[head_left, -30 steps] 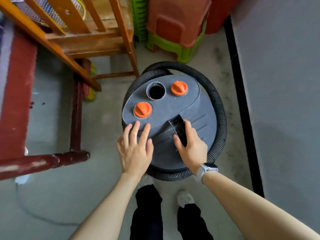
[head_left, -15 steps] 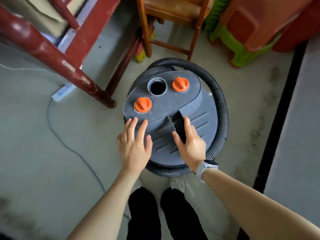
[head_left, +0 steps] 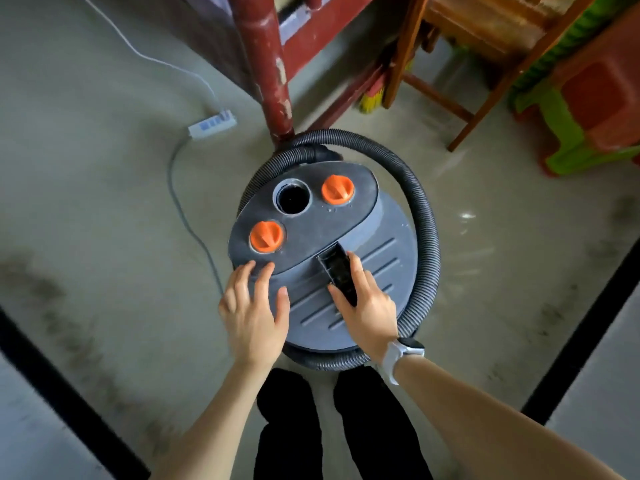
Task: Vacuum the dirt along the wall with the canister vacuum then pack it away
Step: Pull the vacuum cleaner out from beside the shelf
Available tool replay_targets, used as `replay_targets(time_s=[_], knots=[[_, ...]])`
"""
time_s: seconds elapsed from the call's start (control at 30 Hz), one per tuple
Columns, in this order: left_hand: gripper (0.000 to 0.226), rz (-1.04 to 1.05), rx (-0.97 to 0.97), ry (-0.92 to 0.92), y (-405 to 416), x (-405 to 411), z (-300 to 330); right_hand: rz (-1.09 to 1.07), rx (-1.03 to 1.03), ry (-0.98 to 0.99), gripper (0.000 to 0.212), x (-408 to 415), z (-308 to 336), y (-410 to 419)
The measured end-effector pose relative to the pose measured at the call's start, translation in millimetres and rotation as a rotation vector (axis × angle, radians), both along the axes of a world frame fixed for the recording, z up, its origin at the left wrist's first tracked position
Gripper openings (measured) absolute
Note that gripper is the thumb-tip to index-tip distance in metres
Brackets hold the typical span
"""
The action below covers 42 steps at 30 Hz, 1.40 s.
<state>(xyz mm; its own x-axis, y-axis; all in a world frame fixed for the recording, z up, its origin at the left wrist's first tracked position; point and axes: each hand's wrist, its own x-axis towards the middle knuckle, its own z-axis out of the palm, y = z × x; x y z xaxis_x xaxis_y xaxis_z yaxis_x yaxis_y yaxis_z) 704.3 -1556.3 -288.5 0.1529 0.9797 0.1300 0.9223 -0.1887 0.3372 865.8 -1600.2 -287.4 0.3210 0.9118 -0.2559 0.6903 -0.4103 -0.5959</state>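
Canister vacuum (head_left: 349,216) shown at frame centre on the floor (head_left: 104,209), its ribbed hose (head_left: 424,216) coiled around the lid. The left hand (head_left: 254,313) is laid flat, fingers straight, on the lid's lower left edge. The black nozzle (head_left: 341,271), lying on the lid, is gripped by the right hand (head_left: 370,306) between thumb and curled fingers.

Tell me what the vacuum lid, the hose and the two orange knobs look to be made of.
Vacuum lid: likely moulded plastic, matte grey, with raised ribs pressed into its surface.
Hose: apparently flexible ribbed plastic or rubber, dark grey; fine corrugations run along its curve around the canister.
Orange knobs: probably hard plastic, smooth and slightly glossy, with moulded grip ridges.
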Motion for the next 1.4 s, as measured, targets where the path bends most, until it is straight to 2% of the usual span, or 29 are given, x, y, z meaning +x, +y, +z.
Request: replay_targets(time_s=[0.4, 0.73, 0.97, 1.23, 1.4], knots=[[0.037, 0.236, 0.035, -0.254, 29, -157, -16, 0.244, 0.016, -0.011, 0.062, -160, 1, 58], [0.040, 0.330, 0.116, -0.260, 108, -266, -17, 0.372, -0.015, -0.004, 0.063, -268, 1, 154], [0.039, 0.387, 0.029, -0.335, 178, -315, -20, 0.405, -0.003, 0.019, 0.060, -313, 6, 228], [0.043, 0.362, -0.047, -0.262, 253, -350, -14, 0.376, -0.013, 0.116, 0.058, -348, 9, 292], [0.043, 0.406, -0.065, -0.248, 301, -366, -11, 0.388, -0.020, 0.108, 0.060, -368, 8, 339]])
